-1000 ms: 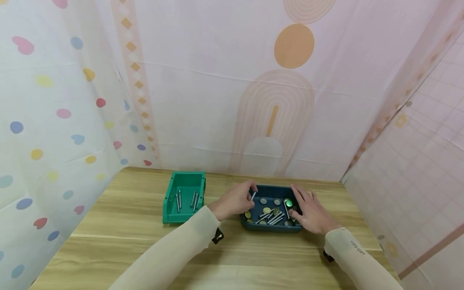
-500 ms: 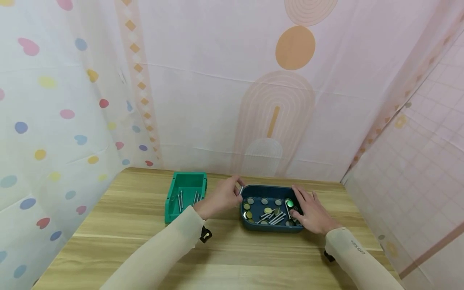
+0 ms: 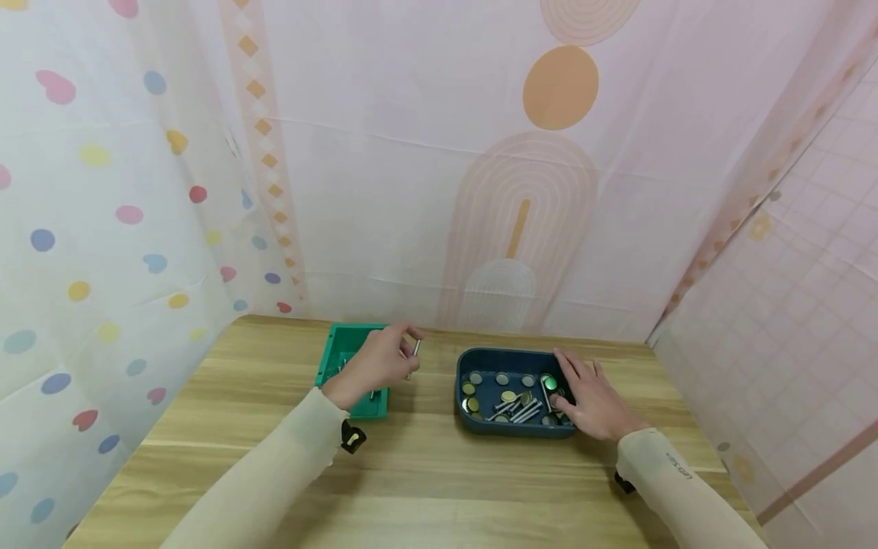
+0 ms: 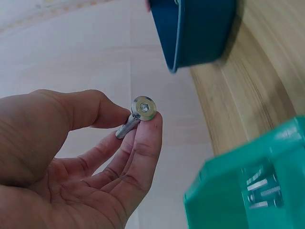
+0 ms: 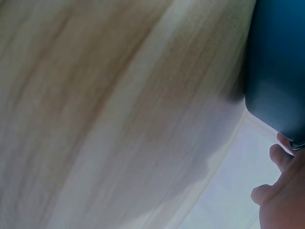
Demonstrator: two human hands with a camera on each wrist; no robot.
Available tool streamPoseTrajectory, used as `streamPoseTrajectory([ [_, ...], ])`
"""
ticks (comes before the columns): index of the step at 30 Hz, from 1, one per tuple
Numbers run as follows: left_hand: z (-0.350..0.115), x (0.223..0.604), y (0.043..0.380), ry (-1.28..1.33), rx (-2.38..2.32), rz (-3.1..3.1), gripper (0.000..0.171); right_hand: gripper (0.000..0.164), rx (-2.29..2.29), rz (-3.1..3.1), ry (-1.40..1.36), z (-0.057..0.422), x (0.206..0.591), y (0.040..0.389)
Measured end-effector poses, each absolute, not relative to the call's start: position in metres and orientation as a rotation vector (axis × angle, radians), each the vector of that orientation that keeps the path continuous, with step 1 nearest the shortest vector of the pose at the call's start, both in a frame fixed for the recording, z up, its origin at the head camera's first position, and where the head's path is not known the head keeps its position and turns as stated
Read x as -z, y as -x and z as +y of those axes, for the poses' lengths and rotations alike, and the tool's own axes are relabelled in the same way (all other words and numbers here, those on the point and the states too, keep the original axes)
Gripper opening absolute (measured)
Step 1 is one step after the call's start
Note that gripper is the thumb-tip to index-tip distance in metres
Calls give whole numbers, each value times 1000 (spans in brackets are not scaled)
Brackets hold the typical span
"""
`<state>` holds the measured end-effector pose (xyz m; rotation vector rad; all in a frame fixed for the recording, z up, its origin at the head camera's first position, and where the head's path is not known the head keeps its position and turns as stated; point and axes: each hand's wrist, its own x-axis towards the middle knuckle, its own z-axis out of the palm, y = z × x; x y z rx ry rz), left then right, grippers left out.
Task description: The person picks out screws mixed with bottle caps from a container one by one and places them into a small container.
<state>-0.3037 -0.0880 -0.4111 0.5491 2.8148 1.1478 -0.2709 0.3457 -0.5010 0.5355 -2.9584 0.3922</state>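
Observation:
In the head view my left hand is over the right side of the green bin, pinching a bolt between thumb and fingertips. The left wrist view shows the bolt's round, flat head with a hex socket, its threaded shank pointing away. More bolts lie inside the bin. At the right end of a dark blue box, my right hand holds the wall, thumb inside and fingers along the rim. Its fingertips are partly hidden by the box in the right wrist view.
Inside the box lie a pile of bolts, several round silver and gold discs and a shiny green disc. Both containers stand on a wood-grain table. A patterned cloth hangs along the table's back edge.
My left hand has carried the bolt leftward from inside the blue box, over its left rim, to the green bin. The right hand has stayed at the box's right end.

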Motion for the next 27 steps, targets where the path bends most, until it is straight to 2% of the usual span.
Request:
streamPoseTrajectory([
  [16,-144,421,321,-458,-1128,2824,42,88,-416,-2961,-505,350,506,265],
  [27,-162,434,331,-354,-1023,2773,43,88,-383,-2961,-534,344,504,268],
])
